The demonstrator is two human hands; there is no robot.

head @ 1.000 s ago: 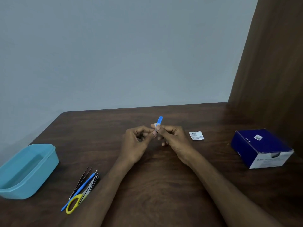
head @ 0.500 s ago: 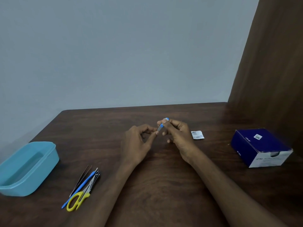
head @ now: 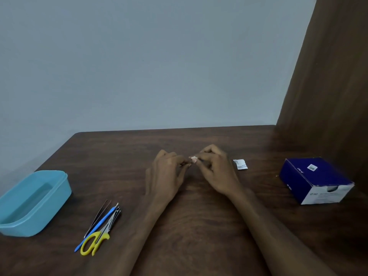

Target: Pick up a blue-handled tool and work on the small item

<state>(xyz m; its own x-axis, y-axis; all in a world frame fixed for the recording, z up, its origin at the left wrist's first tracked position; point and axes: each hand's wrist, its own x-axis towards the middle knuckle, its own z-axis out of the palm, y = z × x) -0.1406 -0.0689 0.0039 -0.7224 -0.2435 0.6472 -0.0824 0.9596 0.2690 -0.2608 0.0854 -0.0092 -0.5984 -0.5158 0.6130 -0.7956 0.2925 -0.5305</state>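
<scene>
Two hands meet over the middle of the table. The right hand has its fingers curled, and its fingertips pinch a tiny pale piece. The piece is too small to tell what it is. The left hand also has curled fingers, and its tips come right up to the same piece from the other side. I cannot tell if the left hand really grips it or only touches it.

The piece is up in the air, between the two hands, just above the table.

A little white packet lies flat just right of the right hand. A dark blue box sits far right of the hands. A light blue tub sits far left of the hands. Between the tub and the left arm lie yellow scissors, a thin blue tool and dark tweezers, all side by side.
</scene>
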